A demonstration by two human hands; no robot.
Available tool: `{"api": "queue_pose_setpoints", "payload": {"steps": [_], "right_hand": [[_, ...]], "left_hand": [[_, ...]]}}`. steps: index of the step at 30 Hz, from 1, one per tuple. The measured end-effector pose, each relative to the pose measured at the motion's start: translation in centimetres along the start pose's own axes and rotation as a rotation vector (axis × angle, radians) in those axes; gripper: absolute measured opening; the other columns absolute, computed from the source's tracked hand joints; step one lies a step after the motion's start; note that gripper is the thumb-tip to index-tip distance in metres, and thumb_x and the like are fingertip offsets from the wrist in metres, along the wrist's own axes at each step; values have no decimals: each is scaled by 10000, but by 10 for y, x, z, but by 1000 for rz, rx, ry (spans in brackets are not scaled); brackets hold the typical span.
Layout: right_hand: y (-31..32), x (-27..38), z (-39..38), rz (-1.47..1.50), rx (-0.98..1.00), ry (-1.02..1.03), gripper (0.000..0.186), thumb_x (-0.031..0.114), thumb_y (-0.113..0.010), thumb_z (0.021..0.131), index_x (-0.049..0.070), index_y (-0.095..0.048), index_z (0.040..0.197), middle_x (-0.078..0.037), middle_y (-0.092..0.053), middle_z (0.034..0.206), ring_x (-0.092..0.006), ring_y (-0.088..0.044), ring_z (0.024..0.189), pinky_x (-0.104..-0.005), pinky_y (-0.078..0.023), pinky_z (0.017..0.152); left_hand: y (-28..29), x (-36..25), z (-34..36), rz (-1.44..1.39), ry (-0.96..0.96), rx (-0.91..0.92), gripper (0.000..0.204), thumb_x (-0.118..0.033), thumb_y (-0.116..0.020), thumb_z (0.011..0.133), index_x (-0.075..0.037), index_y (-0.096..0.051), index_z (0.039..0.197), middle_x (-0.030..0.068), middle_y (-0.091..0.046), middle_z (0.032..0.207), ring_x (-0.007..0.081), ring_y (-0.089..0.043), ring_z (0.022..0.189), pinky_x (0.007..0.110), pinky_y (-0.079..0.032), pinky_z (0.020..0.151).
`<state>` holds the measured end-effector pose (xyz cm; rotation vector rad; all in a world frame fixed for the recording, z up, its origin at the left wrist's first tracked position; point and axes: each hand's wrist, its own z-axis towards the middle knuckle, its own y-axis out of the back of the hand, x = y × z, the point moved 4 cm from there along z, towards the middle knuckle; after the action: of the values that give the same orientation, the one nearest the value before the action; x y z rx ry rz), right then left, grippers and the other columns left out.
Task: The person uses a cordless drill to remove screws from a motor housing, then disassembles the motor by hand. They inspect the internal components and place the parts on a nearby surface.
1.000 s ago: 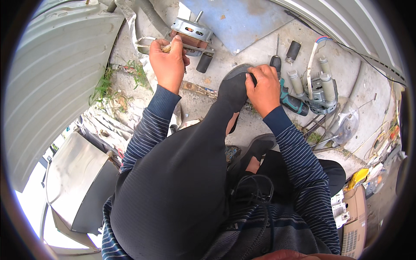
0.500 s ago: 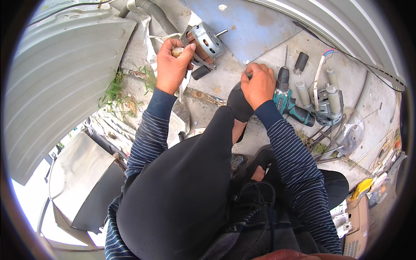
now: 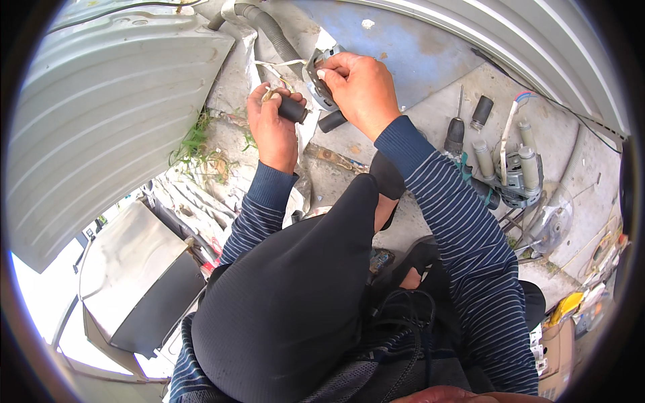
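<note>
3 black cylinders are showing over the concrete ground (image 3: 430,111). The left hand (image 3: 275,127) is grasping 1 of them, the held cylinder (image 3: 291,109), with its fingers curling around the dark body; a small pale piece (image 3: 268,95) is also showing by the thumb, too small to identify. The right hand (image 3: 363,87) is bending its thumb and fingers against a metal motor (image 3: 324,101) and is hiding much of it, so I cannot tell whether it is gripping or only touching. That motor is sitting ahead of the person, with pale wires (image 3: 281,64) running from its left side and a grey ribbed hose (image 3: 274,33) ending near it. The 2nd cylinder (image 3: 331,121) is lying just beside the motor. A blue-grey sheet (image 3: 430,57) is spreading beyond the right hand. Farther right, a drill (image 3: 455,134) is lying partly behind the right forearm, the 3rd cylinder (image 3: 482,111) is resting near its bit, and 3 pale cylinders (image 3: 529,166) are clustering around another motor (image 3: 521,196).
</note>
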<state>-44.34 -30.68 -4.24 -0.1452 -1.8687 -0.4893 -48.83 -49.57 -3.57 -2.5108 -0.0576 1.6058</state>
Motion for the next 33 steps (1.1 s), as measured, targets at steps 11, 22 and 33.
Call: {"api": "queue_pose_setpoints", "payload": {"steps": [11, 22, 33], "right_hand": [[-14, -1, 4, -45, -119, 14, 235, 216, -756, 925, 0, -802, 1006, -144, -769, 790, -214, -718, 651, -346, -546, 634], [-22, -9, 5, 177, -11, -45, 228, 122, -681, 960, -62, -755, 1072, -93, -745, 762, -117, -662, 625, -306, -524, 563], [-21, -16, 9, 552, 185, -302, 258, 123, -691, 976, -50, -717, 1166, -46, -680, 761, -82, -579, 528, -234, -443, 459]], "left_hand": [[16, 11, 17, -306, 267, -139, 289, -204, -511, 1107, 34, -484, 1270, 234, -606, 1320, 365, -616, 1253, 518, -507, 1134], [8, 12, 13, -323, 343, -153, 327, -220, -523, 1113, 52, -497, 1292, 239, -605, 1332, 349, -609, 1269, 492, -506, 1147], [-2, 12, 14, -322, 350, -184, 291, -206, -505, 1114, 30, -546, 1280, 177, -616, 1253, 297, -626, 1204, 475, -526, 1116]]}}
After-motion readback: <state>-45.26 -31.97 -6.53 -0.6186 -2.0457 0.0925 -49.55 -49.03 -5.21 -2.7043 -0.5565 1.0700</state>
